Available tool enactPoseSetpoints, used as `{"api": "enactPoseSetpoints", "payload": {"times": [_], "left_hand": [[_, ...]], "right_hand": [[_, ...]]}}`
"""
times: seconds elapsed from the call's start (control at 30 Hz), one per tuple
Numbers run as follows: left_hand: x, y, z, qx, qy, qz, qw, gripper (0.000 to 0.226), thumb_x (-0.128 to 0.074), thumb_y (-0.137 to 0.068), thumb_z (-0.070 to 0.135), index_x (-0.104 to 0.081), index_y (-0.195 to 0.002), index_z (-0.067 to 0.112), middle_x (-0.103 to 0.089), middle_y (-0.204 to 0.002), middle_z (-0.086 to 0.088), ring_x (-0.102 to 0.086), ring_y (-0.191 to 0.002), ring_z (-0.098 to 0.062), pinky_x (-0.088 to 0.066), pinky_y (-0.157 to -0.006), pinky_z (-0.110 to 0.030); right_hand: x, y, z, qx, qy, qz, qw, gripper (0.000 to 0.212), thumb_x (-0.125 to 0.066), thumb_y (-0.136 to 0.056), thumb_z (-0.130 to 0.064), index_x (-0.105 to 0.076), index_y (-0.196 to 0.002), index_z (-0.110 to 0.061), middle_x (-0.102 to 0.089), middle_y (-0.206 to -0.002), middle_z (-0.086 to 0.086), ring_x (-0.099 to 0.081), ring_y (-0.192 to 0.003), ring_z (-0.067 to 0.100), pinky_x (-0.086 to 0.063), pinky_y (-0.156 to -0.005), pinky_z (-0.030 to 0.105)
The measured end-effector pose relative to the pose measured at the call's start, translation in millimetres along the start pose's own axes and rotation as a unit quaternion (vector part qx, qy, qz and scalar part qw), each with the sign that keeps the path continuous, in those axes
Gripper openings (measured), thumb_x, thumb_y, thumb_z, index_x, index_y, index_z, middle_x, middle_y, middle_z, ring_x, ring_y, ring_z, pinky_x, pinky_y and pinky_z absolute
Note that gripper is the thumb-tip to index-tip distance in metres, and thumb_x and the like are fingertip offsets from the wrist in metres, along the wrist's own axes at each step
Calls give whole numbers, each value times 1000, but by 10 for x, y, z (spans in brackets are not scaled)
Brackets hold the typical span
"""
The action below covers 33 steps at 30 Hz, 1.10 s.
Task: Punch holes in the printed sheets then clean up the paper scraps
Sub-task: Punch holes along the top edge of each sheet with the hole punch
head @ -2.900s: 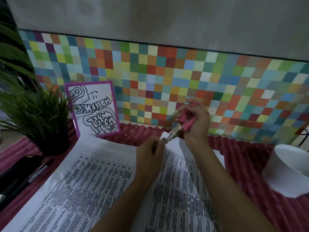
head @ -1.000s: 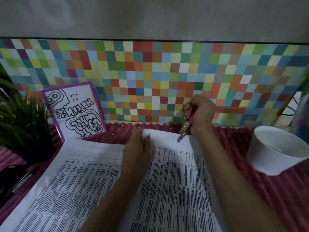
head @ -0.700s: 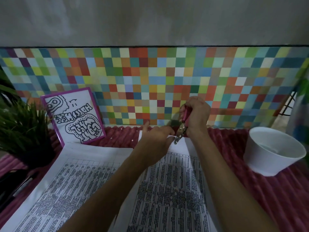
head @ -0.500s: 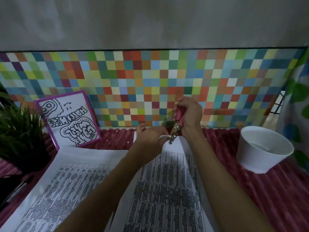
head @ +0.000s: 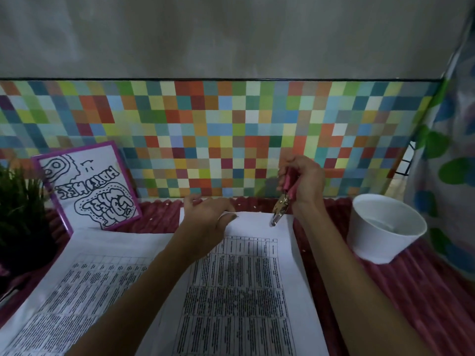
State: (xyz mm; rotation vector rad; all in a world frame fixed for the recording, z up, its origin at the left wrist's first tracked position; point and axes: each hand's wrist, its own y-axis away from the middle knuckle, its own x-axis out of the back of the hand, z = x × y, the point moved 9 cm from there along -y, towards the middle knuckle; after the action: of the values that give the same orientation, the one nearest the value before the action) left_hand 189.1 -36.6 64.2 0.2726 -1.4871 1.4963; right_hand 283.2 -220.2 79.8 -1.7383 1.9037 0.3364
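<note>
**Punch at the sheet's far edge**

The hole punch [head: 281, 204] is gripped by its pink handles in the right hand [head: 305, 183], its metal nose at the far edge of the printed sheet [head: 239, 291] — white, dense with black tables. That edge is pressed down by the left hand [head: 205, 220], fingers loosely spread. Open red mat [head: 411, 291] is left between sheet and white bowl [head: 383, 240].

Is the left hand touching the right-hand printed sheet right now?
Touching. The head view shows the left hand lying on the top edge of the right-hand sheet, its thumb down on the paper.
</note>
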Motion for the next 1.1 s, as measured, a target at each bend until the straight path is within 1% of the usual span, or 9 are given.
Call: {"api": "enactPoseSetpoints", "payload": {"times": [0.17, 0.33, 0.43, 0.57, 0.73, 0.83, 0.9, 1.0, 1.1], "left_hand": [[-29, 37, -38, -20, 0, -4, 1000, 16, -49, -92, 30, -61, -87, 21, -67, -85, 11, -60, -77, -12, -38, -92, -54], [-84, -22, 214, -21, -38, 0, 999, 33, -50, -90, 40, -66, -108, 17, -72, -107, 4, -65, -100, -12, -28, -106, -55], [-220, -71, 401, -27, -30, 5, 999, 22, -53, -91, 32, -69, -96, 17, -73, -94, 3, -66, -89, -15, -29, -105, -53], [-289, -97, 342, 30, 21, 22, 999, 20, -51, -92, 35, -65, -88, 22, -69, -87, 11, -59, -80, -9, -14, -91, -27], [-320, -103, 331, 33, 30, 16, 999, 19, -51, -92, 35, -64, -88, 23, -69, -88, 11, -59, -81, -9, -18, -87, -31], [-336, -92, 335, 29, 22, 16, 999, 15, -55, -91, 32, -64, -86, 22, -69, -86, 11, -59, -79, -9, -15, -85, -28], [-336, -92, 340, 34, 20, 22, 999, 14, -56, -90, 32, -65, -86, 22, -69, -85, 11, -58, -78, -8, -13, -87, -27], [-334, -118, 327, 49, 39, 21, 998, 17, -54, -90, 37, -64, -86, 24, -68, -88, 13, -52, -78, -3, -18, -91, -34], [-328, -145, 309, 54, 45, 14, 997, 20, -51, -91, 40, -63, -86, 26, -67, -88, 14, -52, -79, -2, -16, -88, -30]], "right_hand": [[4, 7, -3, 25, -13, 15, 999, 20, -37, -83, 6, -49, -71, -5, -52, -47, 7, -37, -29, 16, -33, -34, 18], [-2, 11, -30, 47, -13, 20, 999, 24, -38, -82, 7, -49, -65, -6, -52, -45, 7, -37, -29, 17, -34, -33, 18], [-12, 6, -13, 48, -16, 17, 999, 17, -41, -75, 4, -50, -65, -7, -52, -45, 7, -37, -29, 18, -34, -34, 17], [8, -4, -11, 53, -8, 17, 998, 23, -38, -78, 8, -50, -65, -6, -52, -46, 8, -37, -30, 18, -35, -34, 19], [30, 3, -18, 68, 3, 26, 997, 24, -41, -80, 8, -50, -62, -5, -51, -44, 8, -36, -28, 20, -34, -32, 20], [59, 25, -47, 77, 13, 43, 996, 23, -41, -82, 8, -48, -64, -3, -49, -42, 7, -36, -27, 19, -31, -31, 21], [69, 28, -52, 75, 6, 44, 996, 20, -41, -82, 8, -49, -68, -2, -49, -43, 8, -36, -27, 19, -31, -32, 21], [24, 8, -1, 33, -15, 18, 999, 9, -47, -73, -1, -52, -80, -1, -53, -50, 9, -42, -34, 19, -37, -35, 21], [-3, -29, 45, -7, -12, -5, 1000, 33, -49, -59, -9, -56, -90, 0, -55, -58, 9, -48, -40, 19, -43, -40, 24]]}}
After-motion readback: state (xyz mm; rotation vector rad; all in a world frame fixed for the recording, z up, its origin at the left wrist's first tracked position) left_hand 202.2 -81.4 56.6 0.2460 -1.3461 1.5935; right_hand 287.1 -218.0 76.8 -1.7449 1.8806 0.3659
